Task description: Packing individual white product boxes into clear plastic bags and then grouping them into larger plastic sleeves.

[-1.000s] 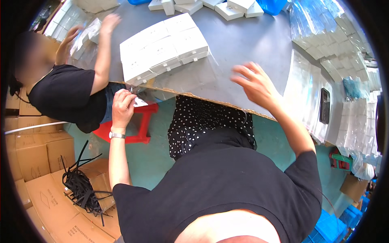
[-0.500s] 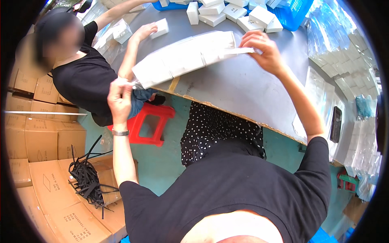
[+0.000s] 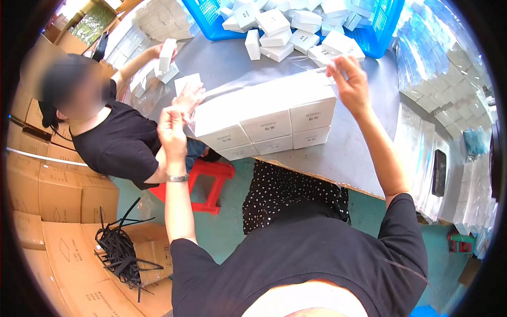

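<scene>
A block of small white boxes (image 3: 266, 126), stacked in rows, hangs in a clear plastic bag (image 3: 248, 82) over the table's near edge. My left hand (image 3: 172, 132) is closed at the bag's left upper corner, fingertips pinched together. Opposite it, my right hand (image 3: 350, 84) pinches the right upper corner of the same bag. The printed fronts of the boxes face me. Just beyond my left hand is a co-worker's hand (image 3: 189, 98), close to a single white box (image 3: 187, 82); the co-worker's other hand holds up another white box (image 3: 167, 55).
A blue basket (image 3: 211, 33) heaped with white boxes stands on the grey table (image 3: 364, 153), with several loose boxes before it. Bagged boxes (image 3: 443, 68) are piled at right. Below left are a red stool (image 3: 211, 185), cartons (image 3: 68, 248) and black straps (image 3: 119, 253).
The bagged boxes have turned from a slant, their printed fronts now facing me. My left hand has moved right. The co-worker has lifted a box at the far left.
</scene>
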The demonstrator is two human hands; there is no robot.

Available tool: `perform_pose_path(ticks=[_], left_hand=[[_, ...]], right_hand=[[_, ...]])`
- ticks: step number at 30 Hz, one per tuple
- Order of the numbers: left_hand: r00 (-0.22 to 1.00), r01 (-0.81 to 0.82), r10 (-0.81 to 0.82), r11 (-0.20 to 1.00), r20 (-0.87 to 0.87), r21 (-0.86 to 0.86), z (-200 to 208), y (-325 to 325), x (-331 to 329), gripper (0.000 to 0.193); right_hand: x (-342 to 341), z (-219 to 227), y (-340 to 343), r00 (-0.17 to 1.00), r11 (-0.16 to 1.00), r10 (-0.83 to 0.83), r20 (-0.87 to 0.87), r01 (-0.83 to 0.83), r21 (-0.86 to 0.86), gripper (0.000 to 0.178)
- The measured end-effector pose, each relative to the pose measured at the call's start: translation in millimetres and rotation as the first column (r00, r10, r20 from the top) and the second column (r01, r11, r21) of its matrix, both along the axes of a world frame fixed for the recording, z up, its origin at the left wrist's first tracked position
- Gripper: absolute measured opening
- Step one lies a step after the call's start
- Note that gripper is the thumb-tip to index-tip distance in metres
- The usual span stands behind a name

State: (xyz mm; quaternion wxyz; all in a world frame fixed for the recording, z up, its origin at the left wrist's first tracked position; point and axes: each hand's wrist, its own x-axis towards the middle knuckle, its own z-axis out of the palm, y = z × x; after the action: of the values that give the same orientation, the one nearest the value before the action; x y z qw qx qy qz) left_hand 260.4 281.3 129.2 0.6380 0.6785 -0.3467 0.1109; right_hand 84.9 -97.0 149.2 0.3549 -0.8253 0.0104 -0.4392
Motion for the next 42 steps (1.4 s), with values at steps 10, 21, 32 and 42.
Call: perform_pose_path(ticks=[10, 21, 32, 42], left_hand=[[0.998, -0.051, 0.046, 0.992, -0.048, -0.119, -4.3, -13.8, 2.3, 0.026], [0.784, -0.248, 0.143, 0.964, -0.604, -0.093, -6.5, -10.4, -22.8, 0.030], [0.367, -0.268, -0.060, 0.949, -0.928, -0.167, -90.4, 96.3, -168.6, 0.060], [0.602, 0.039, -0.245, 0.960, -0.760, -0.279, -78.4, 28.8, -190.0, 0.076]], right_hand=[[19.7, -10.8, -10.0, 0.990, 0.979, -0.136, 0.044, 0.141, -0.149, 0.011], [22.8, -10.6, -23.4, 0.834, 0.697, 0.438, -0.335, -0.080, 0.712, 0.034], [-172.3, -10.2, 77.9, 0.714, 0.432, 0.599, -0.362, 0.093, 0.897, 0.026], [-173.5, -82.2, 95.1, 0.938, 0.605, 0.252, -0.239, 0.041, 0.795, 0.039]])
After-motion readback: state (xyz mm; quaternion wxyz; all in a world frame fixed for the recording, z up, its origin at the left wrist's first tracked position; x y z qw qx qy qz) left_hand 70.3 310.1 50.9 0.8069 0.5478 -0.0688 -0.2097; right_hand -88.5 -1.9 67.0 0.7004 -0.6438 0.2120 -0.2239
